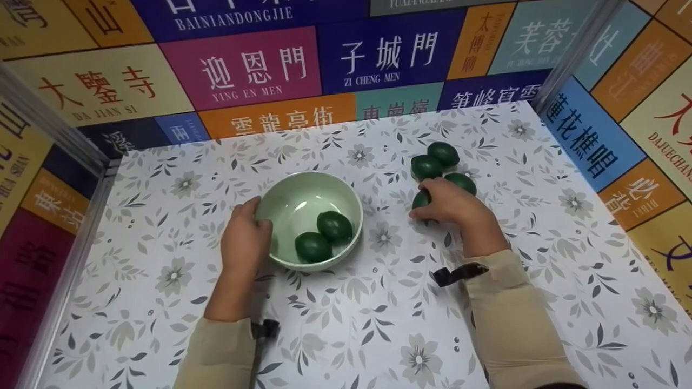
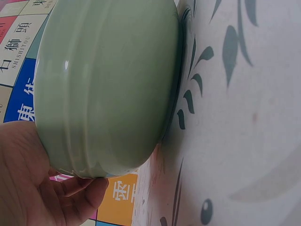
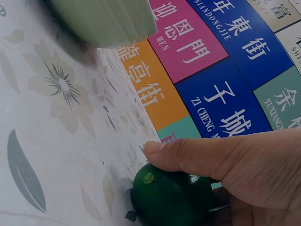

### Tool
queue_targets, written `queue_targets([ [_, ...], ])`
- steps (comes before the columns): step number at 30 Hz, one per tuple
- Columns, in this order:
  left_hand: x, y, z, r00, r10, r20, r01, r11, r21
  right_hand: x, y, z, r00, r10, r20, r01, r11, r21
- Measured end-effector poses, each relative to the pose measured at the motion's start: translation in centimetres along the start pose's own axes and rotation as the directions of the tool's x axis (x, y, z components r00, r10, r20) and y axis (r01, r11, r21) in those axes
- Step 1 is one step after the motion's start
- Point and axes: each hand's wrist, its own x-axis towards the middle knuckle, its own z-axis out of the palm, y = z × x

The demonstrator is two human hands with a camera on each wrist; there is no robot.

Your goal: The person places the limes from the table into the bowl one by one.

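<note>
A pale green bowl [image 1: 284,210] stands on the table with two dark green limes [image 1: 313,247] inside, side by side toward its right front. My left hand [image 1: 244,237] holds the bowl by its left side, thumb at the rim; the left wrist view shows fingers [image 2: 96,195] against the outer wall. To the right of the bowl, my right hand [image 1: 457,205] grips another lime [image 3: 171,195] between thumb and fingers, low at the tabletop. Three more limes [image 1: 426,167] lie close together just beyond that hand, one partly behind it.
The table has a white cloth [image 1: 378,302] printed with grey flowers and leaves. Colourful panels [image 1: 243,70] with large lettering stand along the back and both sides. A black strap [image 1: 459,274] sits at the right wrist, another at the left.
</note>
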Motion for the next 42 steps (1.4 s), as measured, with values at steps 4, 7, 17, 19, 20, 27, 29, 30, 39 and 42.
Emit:
queue_targets([
  [4, -0.01, 0.03, 0.09, 1.000, -0.003, -0.005, 0.004, 1.000, 0.002, -0.04, 0.06, 0.05, 1.000, -0.002, -0.004, 0.002, 1.000, 0.004],
  [7, -0.02, 0.06, 0.09, 1.000, -0.004, -0.006, 0.004, 1.000, 0.005, -0.05, 0.12, 0.10, 1.000, -0.003, -0.007, 0.003, 1.000, 0.002],
  [17, -0.10, 0.02, 0.07, 1.000, 0.001, -0.009, 0.000, 1.000, 0.008, -0.07, 0.27, 0.22, 1.000, -0.016, -0.016, 0.016, 1.000, 0.000],
  [19, -0.09, 0.03, 0.03, 1.000, 0.000, -0.008, 0.000, 1.000, 0.008, -0.07, 0.27, 0.22, 1.000, -0.017, -0.015, 0.017, 1.000, 0.001],
  [20, -0.09, 0.04, 0.00, 1.000, 0.001, -0.008, -0.001, 1.000, 0.008, -0.07, 0.27, 0.21, 1.000, -0.017, -0.015, 0.017, 1.000, 0.002],
  [27, -0.02, -0.07, 0.00, 1.000, 0.009, -0.005, -0.009, 1.000, 0.002, -0.02, 0.23, 0.18, 1.000, -0.018, -0.005, 0.018, 1.000, -0.002],
  [29, 0.01, -0.15, 0.04, 1.000, 0.009, -0.004, -0.009, 1.000, 0.001, 0.02, 0.22, 0.18, 1.000, -0.017, -0.002, 0.017, 1.000, -0.003],
  [30, 0.03, -0.19, 0.07, 1.000, 0.009, -0.003, -0.009, 1.000, 0.001, 0.04, 0.22, 0.19, 1.000, -0.016, 0.000, 0.016, 1.000, -0.004],
  [39, 0.01, -0.19, 0.14, 1.000, 0.006, -0.011, -0.006, 1.000, 0.001, 0.04, 0.17, 0.09, 1.000, -0.002, 0.007, 0.002, 1.000, -0.005],
  [42, 0.05, -0.13, 0.12, 1.000, 0.008, -0.011, -0.008, 1.000, 0.003, 0.03, 0.12, 0.00, 1.000, -0.004, 0.006, 0.004, 1.000, -0.001],
])
